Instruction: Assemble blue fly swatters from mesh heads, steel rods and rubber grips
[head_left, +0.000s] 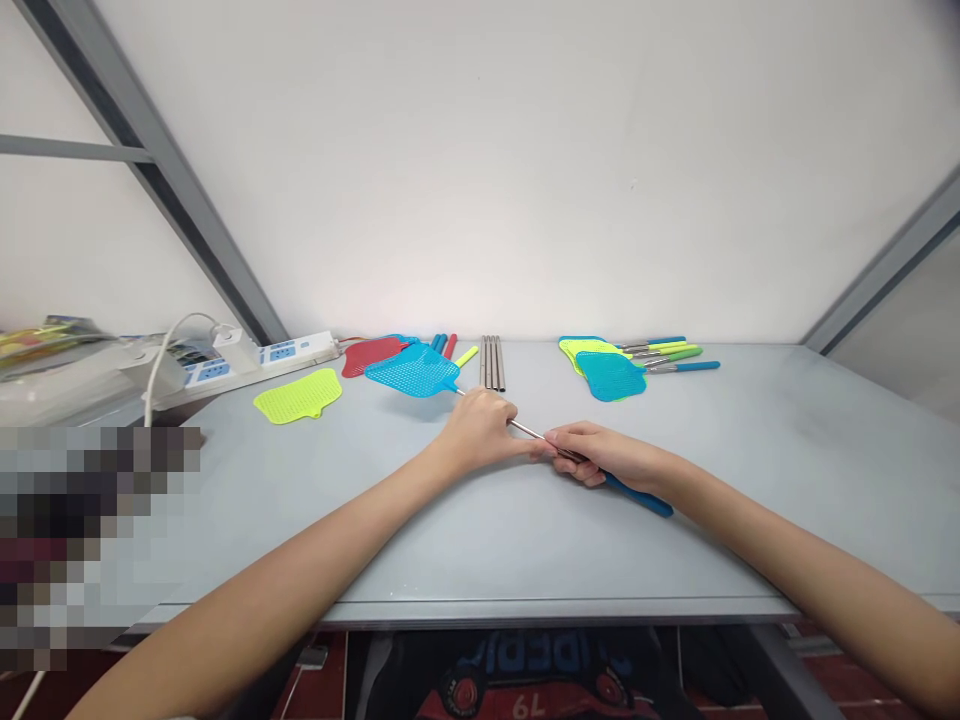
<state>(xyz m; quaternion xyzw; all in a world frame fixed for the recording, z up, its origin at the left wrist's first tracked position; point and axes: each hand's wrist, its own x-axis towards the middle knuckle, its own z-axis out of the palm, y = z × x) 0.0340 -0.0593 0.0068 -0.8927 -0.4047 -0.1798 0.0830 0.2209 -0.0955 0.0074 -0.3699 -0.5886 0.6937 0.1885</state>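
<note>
Closes the left hand round the thin rod of the blue swatter, just below its mesh head, with the thumb stretched out towards the other hand. Likely a steadying grip, to stop that broad head from twisting. And across to the right hand: pinches the shaft between thumb and fingertips, just ahead of the blue handle, probably for fine control at the thicker end. Too well covered by the fingers to make out the join there. Holds the whole length slantwise over the surface, with the head raised to the left and the handle running down to the right beneath the wrist; seems a comfortable angle for forearms reaching in from both sides.

Outward now! Close behind the left hand, a neat row of metal tubes, laid side by side, perhaps for easy picking. Behind the blue mesh, a red mesh head and several coloured handles. Farther left, flat and on its own, a yellow-green mesh head. Over on the right, a group of swatters, with heads overlapping and handles all pointing right, apparently for tidiness. At far left, a power strip, well apart from both hands.
</note>
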